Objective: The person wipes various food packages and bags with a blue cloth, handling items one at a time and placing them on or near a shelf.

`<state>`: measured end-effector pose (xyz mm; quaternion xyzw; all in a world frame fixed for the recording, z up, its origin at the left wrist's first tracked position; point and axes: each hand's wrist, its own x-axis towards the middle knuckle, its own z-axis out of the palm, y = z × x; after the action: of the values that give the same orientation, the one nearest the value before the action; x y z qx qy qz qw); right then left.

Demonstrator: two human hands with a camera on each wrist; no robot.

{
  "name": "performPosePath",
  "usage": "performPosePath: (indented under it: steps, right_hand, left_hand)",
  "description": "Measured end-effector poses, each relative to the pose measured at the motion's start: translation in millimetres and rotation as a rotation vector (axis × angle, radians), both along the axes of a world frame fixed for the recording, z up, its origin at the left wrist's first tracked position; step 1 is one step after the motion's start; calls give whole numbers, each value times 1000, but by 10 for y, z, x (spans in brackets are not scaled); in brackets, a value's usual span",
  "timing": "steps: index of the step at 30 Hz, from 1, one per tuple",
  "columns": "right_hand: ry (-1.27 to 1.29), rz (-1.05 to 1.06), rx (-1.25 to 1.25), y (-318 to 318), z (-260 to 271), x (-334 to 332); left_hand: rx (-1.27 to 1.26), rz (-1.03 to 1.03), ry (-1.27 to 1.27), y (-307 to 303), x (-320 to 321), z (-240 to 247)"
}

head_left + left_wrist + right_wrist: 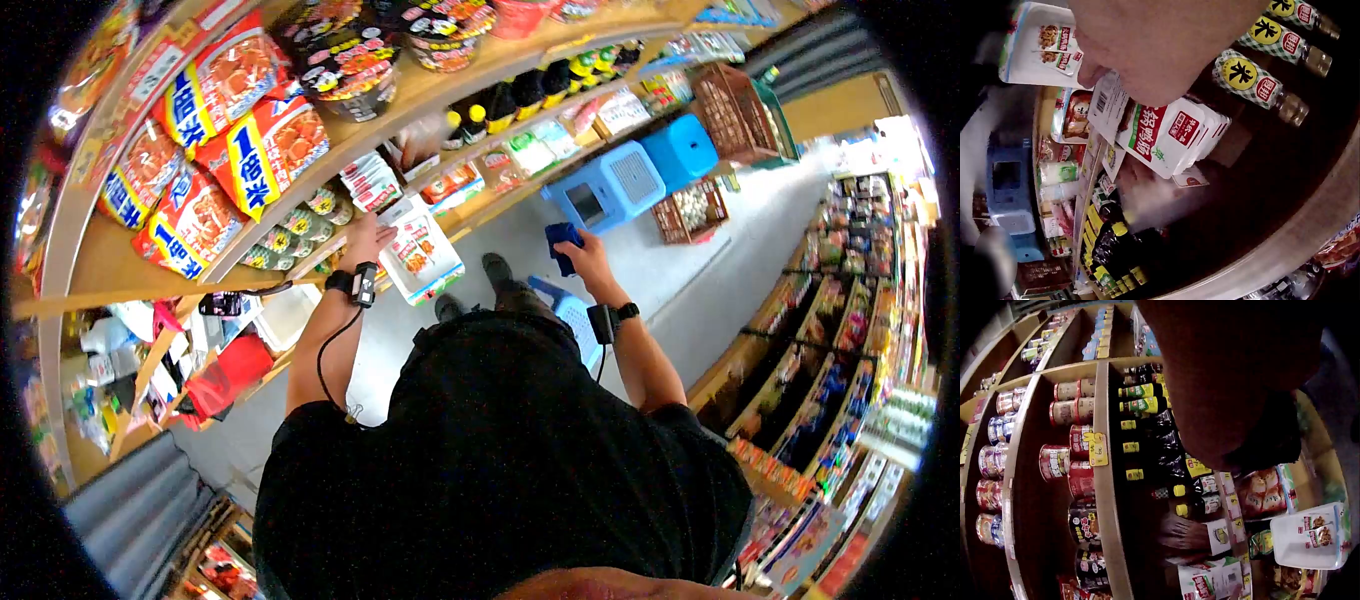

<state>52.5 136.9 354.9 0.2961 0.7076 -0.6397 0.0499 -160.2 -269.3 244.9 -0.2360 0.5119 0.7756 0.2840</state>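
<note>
Fingers of the right hand are gripping a blue item, while the left hand, its hold hard to tell, is resting by white packets on the shelf, an uneven push possibly toppling them.

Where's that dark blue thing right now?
In the head view, the dark blue thing is right of centre, held in the person's right hand, with a large light blue plastic item just above and to its right.

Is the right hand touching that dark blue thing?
Touching. The head view shows the right hand gripping the dark blue thing, fingers over it.
</note>
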Motion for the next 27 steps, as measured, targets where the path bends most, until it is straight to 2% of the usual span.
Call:
performPosePath:
  steps: [1,3,4,7,12,18,27]
  right_hand:
    - [5,-5,-35,-30,34,78]
    - [19,-59,34,5,-196,259]
    - [13,-55,102,-22,-156,337]
    - [-75,-157,37,-140,52,580]
    - [-121,-203,34,-121,-97,931]
    - [-91,-299,34,-78,-3,930]
    - [-64,-416,27,-29,129,991]
  left_hand:
    - [-78,101,-106,81,3,76]
    - [-39,-13,-38,-3,63,96]
    - [-73,-23,-23,24,109,202]
    - [12,-52,-17,-2,152,204]
    - [133,-51,-70,-149,69,-155]
    - [87,-14,-67,-102,67,-17]
    - [97,-38,-186,-131,-67,-187]
